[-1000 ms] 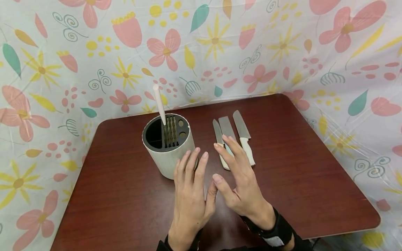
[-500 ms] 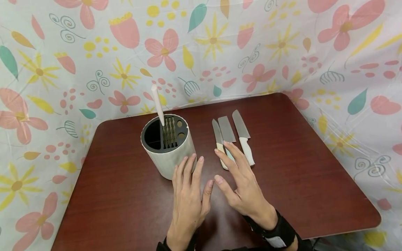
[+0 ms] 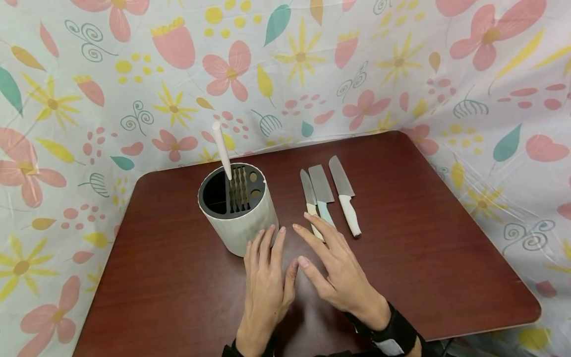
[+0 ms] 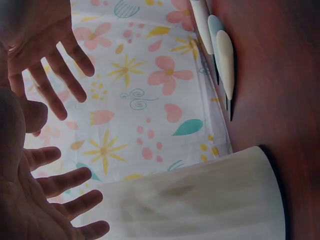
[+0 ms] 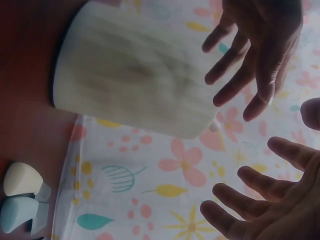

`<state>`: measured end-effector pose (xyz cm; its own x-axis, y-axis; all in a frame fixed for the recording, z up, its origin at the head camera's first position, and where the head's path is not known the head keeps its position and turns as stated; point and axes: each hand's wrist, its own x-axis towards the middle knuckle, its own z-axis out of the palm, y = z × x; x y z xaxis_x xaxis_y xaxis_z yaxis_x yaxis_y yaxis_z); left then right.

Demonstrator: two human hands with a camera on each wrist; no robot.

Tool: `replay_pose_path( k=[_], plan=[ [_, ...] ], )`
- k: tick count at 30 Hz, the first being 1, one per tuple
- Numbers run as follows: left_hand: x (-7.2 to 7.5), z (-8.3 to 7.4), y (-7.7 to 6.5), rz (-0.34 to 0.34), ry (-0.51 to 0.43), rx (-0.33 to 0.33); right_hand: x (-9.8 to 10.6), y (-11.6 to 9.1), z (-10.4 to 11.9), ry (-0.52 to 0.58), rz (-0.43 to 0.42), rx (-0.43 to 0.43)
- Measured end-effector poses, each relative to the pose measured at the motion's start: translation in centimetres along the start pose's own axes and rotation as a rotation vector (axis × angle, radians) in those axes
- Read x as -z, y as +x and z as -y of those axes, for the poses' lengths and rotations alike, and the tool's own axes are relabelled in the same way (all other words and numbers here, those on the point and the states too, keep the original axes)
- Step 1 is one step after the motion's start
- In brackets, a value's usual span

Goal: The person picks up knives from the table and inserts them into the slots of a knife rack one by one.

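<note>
Both hands hover over the front of the table, fingers spread and holding nothing. My left hand is just in front of a white round knife block with a black slotted top; its fingertips overlap the block's lower wall in the head view. A white handle sticks up out of one slot. My right hand is near three knives lying side by side: a cream-handled knife, a cleaver with a light blue handle and a white-handled chef's knife. Its fingers partly cover the cream and blue handles.
The knives and block stand on a dark red-brown table with rounded corners. A flowered cloth hangs behind it and along the sides. A black band is round the right wrist.
The right hand has drawn back toward me and slightly left, uncovering more of the knives. The left hand has shifted slightly down and left. Block and knives have stayed in place.
</note>
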<state>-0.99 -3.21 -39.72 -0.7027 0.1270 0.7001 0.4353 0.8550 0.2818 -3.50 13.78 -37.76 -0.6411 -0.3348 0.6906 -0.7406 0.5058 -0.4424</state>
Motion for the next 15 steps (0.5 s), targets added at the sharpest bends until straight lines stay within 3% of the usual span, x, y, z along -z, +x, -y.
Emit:
replay_pose_path(
  k=[15],
  plan=[
    [-0.13,0.33,-0.52,0.021,-0.016,0.032,-0.39,0.07,0.10,-0.042,0.025,-0.037]
  ],
)
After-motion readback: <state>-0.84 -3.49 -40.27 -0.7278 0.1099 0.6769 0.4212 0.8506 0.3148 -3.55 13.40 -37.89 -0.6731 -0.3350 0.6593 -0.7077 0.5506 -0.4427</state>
